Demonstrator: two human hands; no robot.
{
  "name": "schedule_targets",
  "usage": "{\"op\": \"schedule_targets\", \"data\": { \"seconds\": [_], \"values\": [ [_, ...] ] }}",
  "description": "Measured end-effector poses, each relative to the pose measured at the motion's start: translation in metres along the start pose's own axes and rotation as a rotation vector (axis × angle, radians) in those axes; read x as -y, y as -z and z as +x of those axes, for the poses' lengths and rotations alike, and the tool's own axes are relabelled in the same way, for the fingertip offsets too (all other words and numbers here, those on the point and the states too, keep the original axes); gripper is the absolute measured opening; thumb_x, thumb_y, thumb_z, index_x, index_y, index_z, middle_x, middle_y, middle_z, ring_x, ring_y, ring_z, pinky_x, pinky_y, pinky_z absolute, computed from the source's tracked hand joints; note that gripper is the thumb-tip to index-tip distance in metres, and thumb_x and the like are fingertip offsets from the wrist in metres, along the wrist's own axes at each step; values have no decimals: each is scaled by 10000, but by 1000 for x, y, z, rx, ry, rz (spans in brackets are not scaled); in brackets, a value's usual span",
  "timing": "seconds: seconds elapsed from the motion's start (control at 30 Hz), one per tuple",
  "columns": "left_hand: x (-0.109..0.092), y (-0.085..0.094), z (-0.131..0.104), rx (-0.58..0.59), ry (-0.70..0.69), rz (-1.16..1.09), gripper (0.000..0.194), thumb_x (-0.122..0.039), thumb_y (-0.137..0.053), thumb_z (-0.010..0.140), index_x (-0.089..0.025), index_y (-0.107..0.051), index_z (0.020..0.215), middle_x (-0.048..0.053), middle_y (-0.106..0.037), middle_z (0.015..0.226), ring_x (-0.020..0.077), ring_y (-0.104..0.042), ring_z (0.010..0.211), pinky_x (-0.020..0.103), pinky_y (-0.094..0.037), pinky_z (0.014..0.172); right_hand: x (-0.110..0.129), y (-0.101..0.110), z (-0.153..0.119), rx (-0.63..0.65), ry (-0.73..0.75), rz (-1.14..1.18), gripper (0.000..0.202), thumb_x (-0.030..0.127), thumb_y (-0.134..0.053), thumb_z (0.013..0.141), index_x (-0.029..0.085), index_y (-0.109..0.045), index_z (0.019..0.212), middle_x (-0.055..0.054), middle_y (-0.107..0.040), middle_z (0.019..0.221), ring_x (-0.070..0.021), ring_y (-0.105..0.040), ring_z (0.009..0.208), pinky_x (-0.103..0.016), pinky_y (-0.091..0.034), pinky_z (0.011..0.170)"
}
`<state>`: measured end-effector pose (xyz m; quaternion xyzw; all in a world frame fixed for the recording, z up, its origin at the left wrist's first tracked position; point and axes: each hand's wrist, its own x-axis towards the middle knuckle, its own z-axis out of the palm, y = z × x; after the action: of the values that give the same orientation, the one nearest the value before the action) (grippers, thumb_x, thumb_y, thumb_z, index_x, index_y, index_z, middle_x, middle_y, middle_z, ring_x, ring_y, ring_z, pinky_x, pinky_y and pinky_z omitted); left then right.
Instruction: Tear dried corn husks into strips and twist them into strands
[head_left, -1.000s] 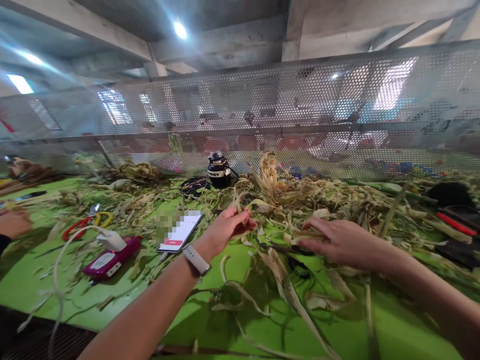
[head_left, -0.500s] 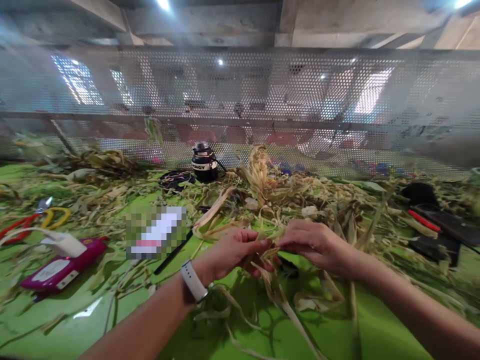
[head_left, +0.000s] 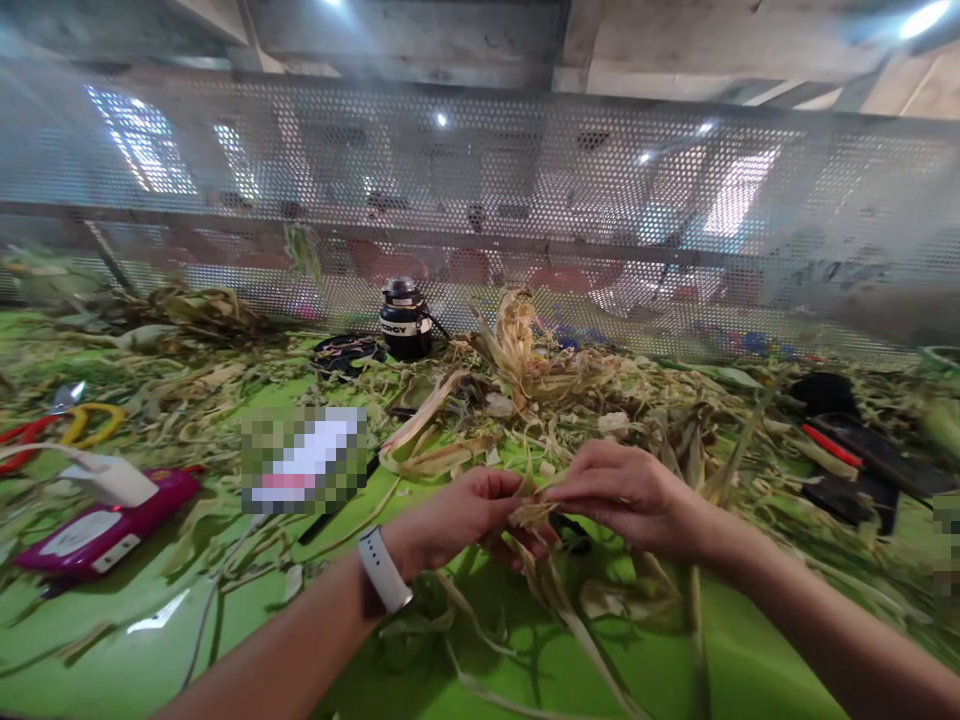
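Near the middle front, my left hand (head_left: 480,515), with a white watch band (head_left: 385,570) on its wrist, pinches a dried corn husk (head_left: 538,515). My right hand (head_left: 630,495) meets it from the other side, its fingers closed on the same husk. Long pale strips of the husk (head_left: 577,620) hang below the hands toward the green table (head_left: 442,690). Just behind them lies a loose folded husk (head_left: 427,420). A dark object (head_left: 574,535), partly hidden under my right hand, cannot be made out.
Left of my hands are a purple power strip (head_left: 109,530) with a white plug (head_left: 112,482), orange-and-yellow-handled scissors (head_left: 94,425) and a blurred-out flat item (head_left: 307,465). A black jar (head_left: 405,325) stands before a perforated screen (head_left: 510,180). Husk scraps (head_left: 637,390) cover the back; dark items (head_left: 855,470) lie right.
The whole view has shifted slightly, so table items sit a little further left. Both hands stay together on the husk, the right fingers slightly further left against it.
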<state>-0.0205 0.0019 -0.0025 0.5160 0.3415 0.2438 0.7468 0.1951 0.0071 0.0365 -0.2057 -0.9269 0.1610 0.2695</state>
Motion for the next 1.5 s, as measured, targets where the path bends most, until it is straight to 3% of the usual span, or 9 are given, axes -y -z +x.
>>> {"op": "schedule_targets", "data": {
  "seconds": [0.2, 0.83, 1.0, 1.07, 1.2, 1.27, 1.37, 1.43, 1.5],
  "values": [
    [-3, -4, -2, 25, -18, 32, 280, -407, -658, 730, -154, -633, 846, 30, -656, 758, 155, -650, 680, 231, -499, 538, 2, 4, 3, 139, -149, -6, 182, 217, -495, 900, 156, -666, 911, -41, -622, 779, -123, -570, 741, -231, -434, 675],
    [-5, -6, -3, 9, 47, -76, 237, -180, -611, 670, -146, -668, 897, 82, -709, 863, 180, -671, 691, 239, -521, 533, -2, -11, 2, 58, -268, -117, 178, 257, -512, 875, 155, -654, 844, -45, -650, 752, -135, -583, 684, -229, -415, 623],
    [-3, -5, -2, 43, 29, -6, 230, -221, -664, 682, -159, -667, 904, 70, -701, 891, 153, -661, 692, 231, -510, 560, 0, -15, 4, 68, -289, -109, 174, 246, -513, 870, 154, -658, 842, -43, -652, 749, -133, -583, 674, -229, -421, 622],
    [-1, -4, -2, 47, 32, 13, 207, -252, -674, 695, -141, -673, 870, 70, -697, 854, 145, -651, 686, 230, -504, 570, -3, -15, 5, 7, -300, -96, 165, 252, -528, 866, 163, -660, 821, -34, -641, 738, -133, -579, 680, -230, -421, 624],
    [1, 1, -1, 52, 37, -33, 166, -261, -658, 722, -113, -672, 796, 89, -699, 847, 131, -637, 691, 208, -483, 558, -6, -1, 5, -368, -369, -80, 152, 274, -548, 863, 170, -647, 816, -41, -630, 813, -153, -572, 781, -258, -435, 708],
    [2, 3, 0, 48, 26, -76, 143, -240, -650, 728, -111, -665, 786, 91, -700, 874, 114, -627, 682, 188, -469, 538, -2, 9, 3, -451, -399, -49, 179, 308, -544, 866, 166, -645, 821, -36, -617, 795, -149, -559, 750, -255, -433, 676],
    [1, 3, 0, 59, 18, -103, 105, -210, -641, 731, -118, -655, 779, 62, -691, 817, 101, -616, 668, 170, -457, 513, 11, 18, 2, -144, -363, 110, 260, 352, -521, 878, 159, -657, 770, -5, -594, 677, -109, -530, 612, -215, -401, 549],
    [1, 1, 0, 61, 33, -100, 84, -201, -648, 723, -130, -647, 768, 32, -670, 748, 101, -608, 652, 179, -470, 517, 18, 14, 2, 127, -292, 171, 222, 324, -537, 877, 161, -672, 810, -6, -626, 718, -99, -559, 645, -205, -418, 591],
    [1, -2, -1, 65, 54, -88, 97, -202, -662, 712, -139, -645, 783, 16, -655, 733, 108, -611, 659, 200, -491, 541, 21, 7, 4, 240, -249, 139, 168, 282, -551, 873, 166, -672, 865, -13, -651, 779, -103, -584, 709, -212, -432, 666]
  ]
}}
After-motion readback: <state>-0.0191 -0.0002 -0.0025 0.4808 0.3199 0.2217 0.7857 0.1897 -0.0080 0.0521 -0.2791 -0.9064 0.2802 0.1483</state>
